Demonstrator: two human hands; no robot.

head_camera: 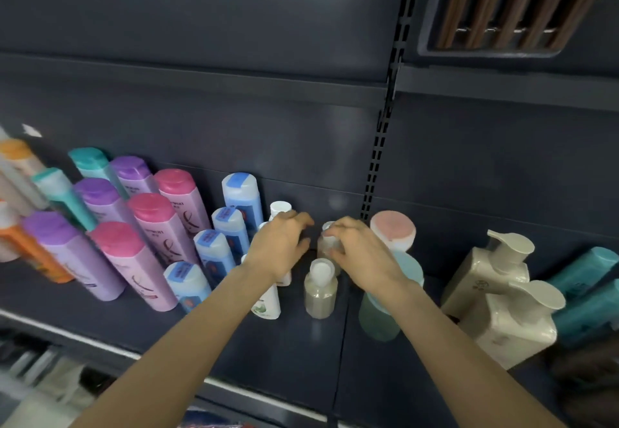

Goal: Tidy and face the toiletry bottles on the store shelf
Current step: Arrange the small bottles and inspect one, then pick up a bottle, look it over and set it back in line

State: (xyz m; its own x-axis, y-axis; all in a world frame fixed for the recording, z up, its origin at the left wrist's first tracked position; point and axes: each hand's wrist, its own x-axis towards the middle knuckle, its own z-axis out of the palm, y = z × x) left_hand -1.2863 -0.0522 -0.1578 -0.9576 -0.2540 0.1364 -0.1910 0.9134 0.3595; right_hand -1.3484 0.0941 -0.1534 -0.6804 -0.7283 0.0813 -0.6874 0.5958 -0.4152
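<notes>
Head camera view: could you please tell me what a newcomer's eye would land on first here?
Probably the two hands at the middle of the dark shelf: the right hand pinches a small clear bottle, while the left hand hovers beside it with loosely curled fingers. Next, the pink-capped bottles and purple-capped bottles lined up at left.

Bottle labels blurred, unreadable.

Dark grey shelf, rows of pink-capped bottles, purple-capped bottles and blue-capped bottles at left, small clear bottles in the middle, cream pump bottles and teal bottles at right
</notes>
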